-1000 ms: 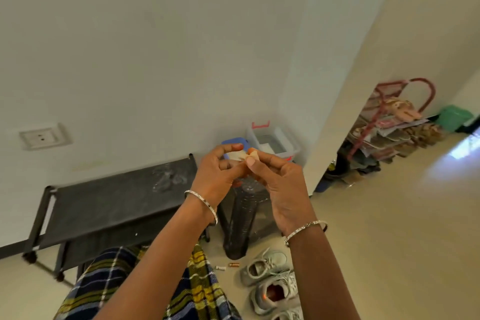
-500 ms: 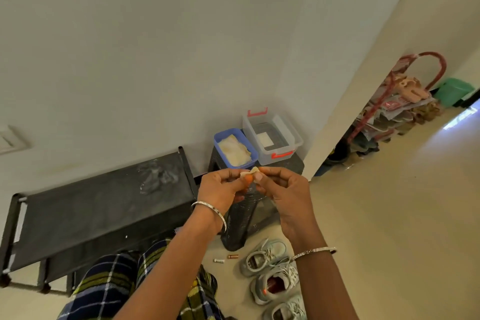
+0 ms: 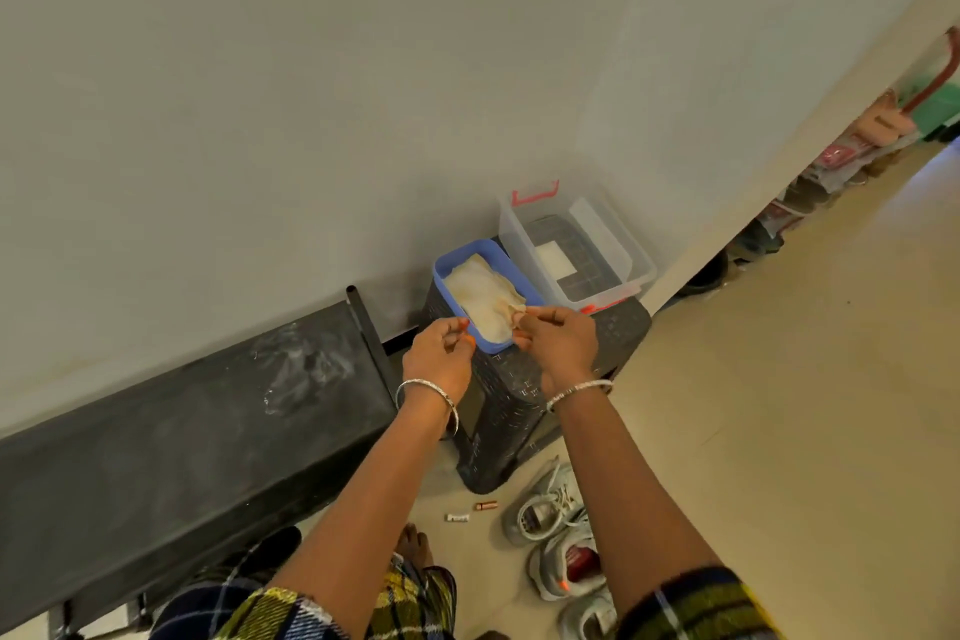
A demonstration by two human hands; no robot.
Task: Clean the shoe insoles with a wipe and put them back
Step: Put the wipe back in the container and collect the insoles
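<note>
right hand is pinching the near corner of the crumpled white wipe, lying lengthwise away from it in the blue rectangular plastic tub; left hand is curling at the rim, grip unclear. grey lace-up sneakers are sitting below the right arm.

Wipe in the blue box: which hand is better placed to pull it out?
Right, probably. The right hand pinches a corner of the wipe in the blue box. The left hand is curled beside the rim, not on the wipe.
</note>
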